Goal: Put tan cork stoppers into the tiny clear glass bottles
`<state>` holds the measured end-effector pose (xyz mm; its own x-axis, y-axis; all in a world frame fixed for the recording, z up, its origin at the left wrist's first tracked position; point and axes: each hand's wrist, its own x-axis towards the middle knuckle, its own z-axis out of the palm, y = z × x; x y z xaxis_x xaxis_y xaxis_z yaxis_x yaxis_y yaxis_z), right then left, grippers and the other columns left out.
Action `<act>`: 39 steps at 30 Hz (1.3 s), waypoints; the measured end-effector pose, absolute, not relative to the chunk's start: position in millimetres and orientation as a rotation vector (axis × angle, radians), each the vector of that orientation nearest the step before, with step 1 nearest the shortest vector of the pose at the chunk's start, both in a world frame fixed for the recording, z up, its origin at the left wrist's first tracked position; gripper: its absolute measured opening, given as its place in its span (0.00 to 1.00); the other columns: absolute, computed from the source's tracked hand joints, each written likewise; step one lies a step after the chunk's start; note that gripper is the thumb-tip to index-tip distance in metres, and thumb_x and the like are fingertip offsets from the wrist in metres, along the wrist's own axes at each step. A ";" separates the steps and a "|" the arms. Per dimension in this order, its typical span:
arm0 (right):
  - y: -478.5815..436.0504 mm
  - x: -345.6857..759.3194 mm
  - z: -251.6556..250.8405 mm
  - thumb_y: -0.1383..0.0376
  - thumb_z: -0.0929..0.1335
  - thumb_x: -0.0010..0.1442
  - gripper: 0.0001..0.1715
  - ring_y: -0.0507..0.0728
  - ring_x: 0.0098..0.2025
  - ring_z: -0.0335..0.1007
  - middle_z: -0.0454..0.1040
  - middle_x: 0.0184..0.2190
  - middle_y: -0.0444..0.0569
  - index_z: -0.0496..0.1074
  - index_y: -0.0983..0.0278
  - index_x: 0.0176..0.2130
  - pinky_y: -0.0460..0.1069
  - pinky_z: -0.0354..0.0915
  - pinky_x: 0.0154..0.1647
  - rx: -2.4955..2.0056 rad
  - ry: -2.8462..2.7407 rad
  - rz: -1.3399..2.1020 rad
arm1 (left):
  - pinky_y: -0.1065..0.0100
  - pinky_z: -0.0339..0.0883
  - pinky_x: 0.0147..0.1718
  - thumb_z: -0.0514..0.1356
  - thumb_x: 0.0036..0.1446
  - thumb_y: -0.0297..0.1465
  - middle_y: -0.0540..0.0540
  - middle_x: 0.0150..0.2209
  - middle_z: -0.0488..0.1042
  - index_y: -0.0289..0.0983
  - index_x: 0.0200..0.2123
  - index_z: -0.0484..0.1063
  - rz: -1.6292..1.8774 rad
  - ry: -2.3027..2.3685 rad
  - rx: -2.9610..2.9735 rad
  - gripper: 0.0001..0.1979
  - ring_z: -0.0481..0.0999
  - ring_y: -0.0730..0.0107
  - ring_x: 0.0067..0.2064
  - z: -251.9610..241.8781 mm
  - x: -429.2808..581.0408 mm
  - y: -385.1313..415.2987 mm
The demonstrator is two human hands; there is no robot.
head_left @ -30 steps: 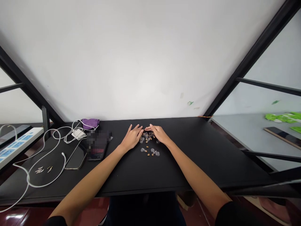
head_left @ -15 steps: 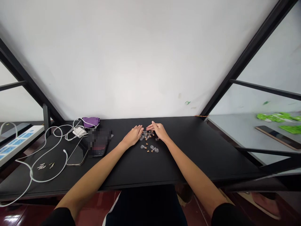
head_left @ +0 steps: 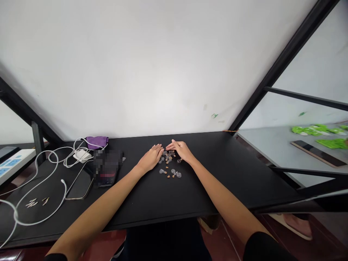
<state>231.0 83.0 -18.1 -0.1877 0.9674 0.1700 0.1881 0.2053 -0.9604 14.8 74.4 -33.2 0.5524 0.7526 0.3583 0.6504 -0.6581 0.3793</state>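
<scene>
Several small clear glass bottles with corks lie in a pile (head_left: 169,156) on the black table (head_left: 152,203). My left hand (head_left: 151,158) rests at the left side of the pile, its fingers stretched out and pointing to the upper right. On the pile's right side is my right hand (head_left: 181,150), fingers extended to the left over the far edge of the bottles. Neither hand grips anything. Nearer the front, a clear bottle (head_left: 162,171), a pair of round bottles (head_left: 176,173) and a loose cork (head_left: 168,176) lie apart from the pile.
At the left are a dark phone (head_left: 80,185), a partly blurred black device (head_left: 108,175), white cables, a white adapter (head_left: 82,156), a purple cloth (head_left: 96,142) and a power strip (head_left: 13,163). Beyond the right frame lie a phone (head_left: 318,153) and green items (head_left: 312,129).
The view has shifted and tilted slightly, so the table items appear displaced. Both hands keep nearly the same places and poses beside the pile.
</scene>
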 end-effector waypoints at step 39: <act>42.5 246.8 35.4 0.51 0.75 0.57 0.19 0.51 0.18 0.64 0.66 0.15 0.39 0.81 0.64 0.37 0.47 0.58 0.23 -1.100 -2.232 1.198 | 0.61 0.68 0.42 0.51 0.71 0.29 0.45 0.35 0.73 0.39 0.42 0.71 1.195 1.027 2.668 0.09 0.72 0.64 0.39 0.1 0.3 7.6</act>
